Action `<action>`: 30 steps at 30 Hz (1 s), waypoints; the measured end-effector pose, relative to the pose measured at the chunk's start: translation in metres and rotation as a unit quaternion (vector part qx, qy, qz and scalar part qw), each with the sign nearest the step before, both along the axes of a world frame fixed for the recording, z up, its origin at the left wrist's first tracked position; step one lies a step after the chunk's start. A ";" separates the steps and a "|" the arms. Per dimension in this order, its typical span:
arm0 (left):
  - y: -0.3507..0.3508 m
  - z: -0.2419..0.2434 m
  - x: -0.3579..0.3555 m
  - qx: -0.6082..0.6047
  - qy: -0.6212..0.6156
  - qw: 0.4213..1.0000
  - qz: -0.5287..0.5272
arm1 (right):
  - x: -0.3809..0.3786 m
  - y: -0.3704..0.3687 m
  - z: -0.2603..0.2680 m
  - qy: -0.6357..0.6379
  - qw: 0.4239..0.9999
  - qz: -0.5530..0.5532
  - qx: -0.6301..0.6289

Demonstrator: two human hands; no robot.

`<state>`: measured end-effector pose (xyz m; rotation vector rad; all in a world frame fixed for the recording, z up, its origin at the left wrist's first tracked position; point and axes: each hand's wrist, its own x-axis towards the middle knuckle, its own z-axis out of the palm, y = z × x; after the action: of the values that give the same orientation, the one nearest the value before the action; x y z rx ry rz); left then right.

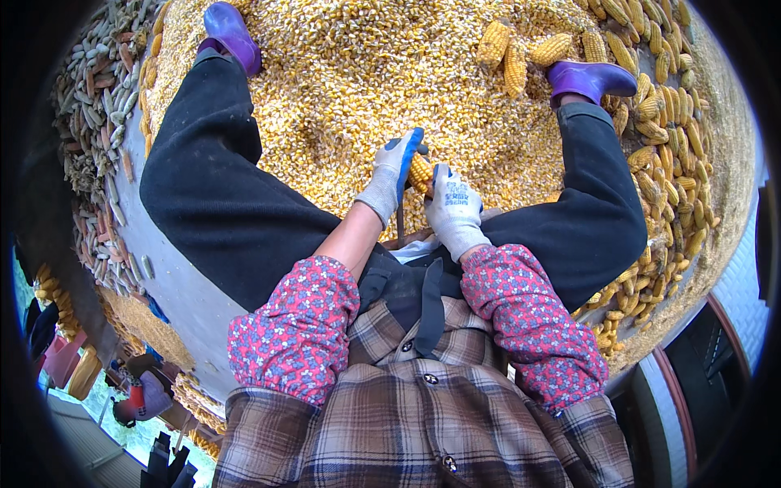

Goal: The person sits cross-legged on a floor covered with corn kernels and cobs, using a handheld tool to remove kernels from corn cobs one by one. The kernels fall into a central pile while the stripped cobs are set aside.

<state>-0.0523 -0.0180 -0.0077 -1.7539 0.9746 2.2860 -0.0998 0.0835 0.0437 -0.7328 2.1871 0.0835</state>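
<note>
Both my hands wear white knit gloves with blue coating and hold one yellow corn cob (pixel 420 174) between them, above a wide heap of loose kernels (pixel 366 73). My left hand (pixel 393 171) grips its upper left side, with the blue palm turned to the cob. Around its lower right end close the fingers of my right hand (pixel 453 204), whose glove back bears printed writing. Below the cob, between my legs, a thin dark upright rod (pixel 400 222) shows in part; its base is hidden. Several whole corn cobs (pixel 514 67) lie on the kernels near my right boot.
My purple boots (pixel 232 36) rest at the heap's edges. Stripped cobs (pixel 100 104) lie piled at the far left, beside bare grey floor (pixel 177 262). Many unshelled cobs (pixel 671 152) form a pile at the right. Another person (pixel 143 396) is at the lower left, farther away.
</note>
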 end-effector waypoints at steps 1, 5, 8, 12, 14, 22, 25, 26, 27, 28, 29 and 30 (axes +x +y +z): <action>0.002 -0.002 -0.001 -0.025 -0.006 1.000 0.010 | 0.000 -0.001 -0.004 -0.004 1.000 0.002 0.010; 0.005 -0.022 0.001 -0.133 -0.055 0.990 -0.005 | 0.003 -0.011 -0.002 -0.016 1.000 0.013 0.020; 0.004 -0.004 -0.006 -0.146 -0.030 0.988 -0.044 | 0.004 -0.005 -0.003 -0.056 0.996 -0.064 -0.022; 0.000 0.006 0.005 -0.025 0.089 0.995 -0.025 | -0.001 0.010 0.021 -0.401 0.808 -0.416 -0.116; -0.003 0.010 0.007 0.026 0.157 0.987 -0.007 | -0.003 0.019 0.031 -0.522 0.688 -0.489 -0.125; -0.006 0.011 -0.001 0.045 0.085 0.995 0.001 | -0.015 0.013 0.019 -0.249 0.936 -0.231 -0.092; -0.006 -0.014 0.006 0.010 0.033 0.998 -0.056 | -0.012 -0.001 0.015 -0.057 0.997 -0.038 0.021; -0.004 -0.019 0.005 -0.015 -0.004 0.998 -0.067 | -0.006 -0.004 0.007 -0.040 0.997 0.023 0.058; -0.002 -0.019 0.002 -0.040 -0.038 0.995 -0.078 | -0.003 -0.007 0.003 -0.028 0.995 0.077 0.056; -0.002 -0.003 -0.003 -0.099 -0.081 0.985 -0.115 | 0.000 -0.008 0.000 -0.024 0.995 0.083 0.054; -0.002 -0.017 -0.002 -0.119 -0.114 0.970 -0.179 | 0.002 -0.007 -0.001 -0.019 0.994 0.088 0.053; -0.001 -0.027 0.005 -0.134 -0.081 0.974 -0.165 | 0.006 -0.003 -0.001 -0.024 0.998 0.051 -0.015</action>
<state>-0.0474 -0.0188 -0.0344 -1.6813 1.4700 1.8481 -0.0939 0.0807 0.0427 -0.8545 2.1089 0.0847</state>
